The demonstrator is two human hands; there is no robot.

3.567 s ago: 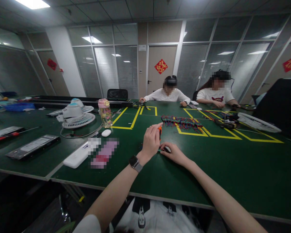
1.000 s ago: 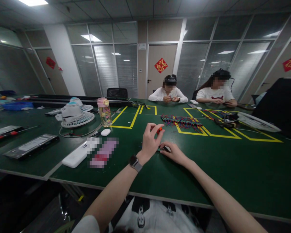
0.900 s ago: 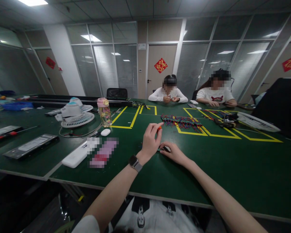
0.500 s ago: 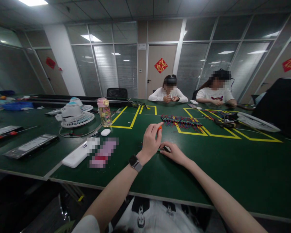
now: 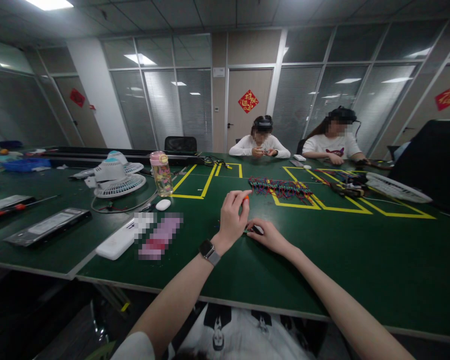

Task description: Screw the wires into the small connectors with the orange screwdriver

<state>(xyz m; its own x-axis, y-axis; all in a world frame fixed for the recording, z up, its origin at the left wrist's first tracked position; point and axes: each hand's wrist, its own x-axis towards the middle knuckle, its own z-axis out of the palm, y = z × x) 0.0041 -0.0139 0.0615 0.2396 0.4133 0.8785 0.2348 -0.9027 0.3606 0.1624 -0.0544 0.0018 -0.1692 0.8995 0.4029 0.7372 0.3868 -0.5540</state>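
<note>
My left hand (image 5: 231, 214), with a watch on its wrist, is raised just over the table in front of me. Its fingers are closed around an orange-ended tool (image 5: 246, 198); most of the tool is hidden by the hand. Low on the table, to the right of it, my right hand (image 5: 268, 236) pinches a small green circuit board (image 5: 245, 232) between thumb and fingertips. Only a sliver of that board shows. Beyond both hands lies a long row of small green boards with red and blue wires (image 5: 281, 189).
Left of my hands are a white case (image 5: 116, 242), a blurred pink packet (image 5: 161, 237), a white oval object (image 5: 163, 204), a drink bottle (image 5: 162, 175) and a white fan (image 5: 118, 182). Yellow tape (image 5: 298, 205) marks the green table. Two people sit across, a keyboard (image 5: 397, 188) at right.
My hands keep nearly the same pose, the left closed on the orange-ended tool and the right on the board. Across the table, the right-hand person's hands have shifted slightly.
</note>
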